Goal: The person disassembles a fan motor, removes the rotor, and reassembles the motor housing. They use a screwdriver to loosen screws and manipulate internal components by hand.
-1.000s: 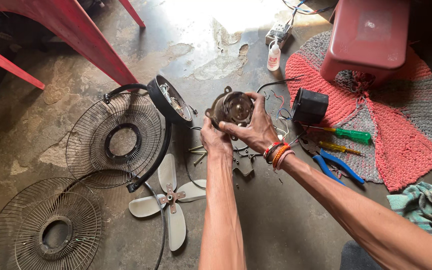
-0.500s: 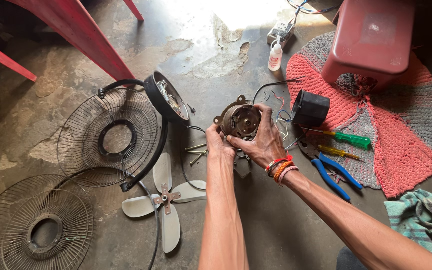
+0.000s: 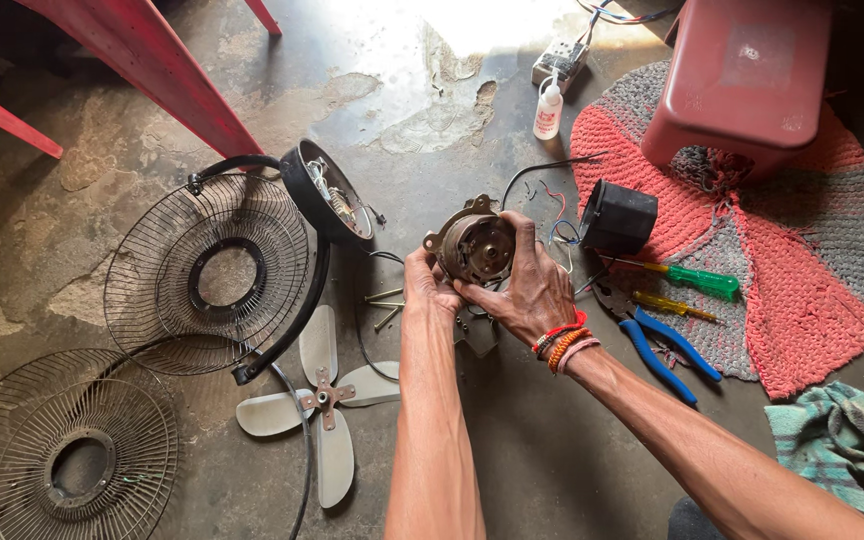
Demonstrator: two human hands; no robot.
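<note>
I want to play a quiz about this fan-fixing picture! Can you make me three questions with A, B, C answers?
1. Where is the fan blade?
A. on the floor
B. on the stool
C. in a hand

2. How many wire fan guards lie on the floor?
A. one
B. two
C. four

3. What is happening to the motor?
A. lying alone
B. both hands hold it
C. wrapped in cloth

Answers:
1 A, it lies flat on the concrete.
2 B, one guard by the fan housing, another guard at the lower left.
3 B, the left hand and the right hand grip it.
</note>
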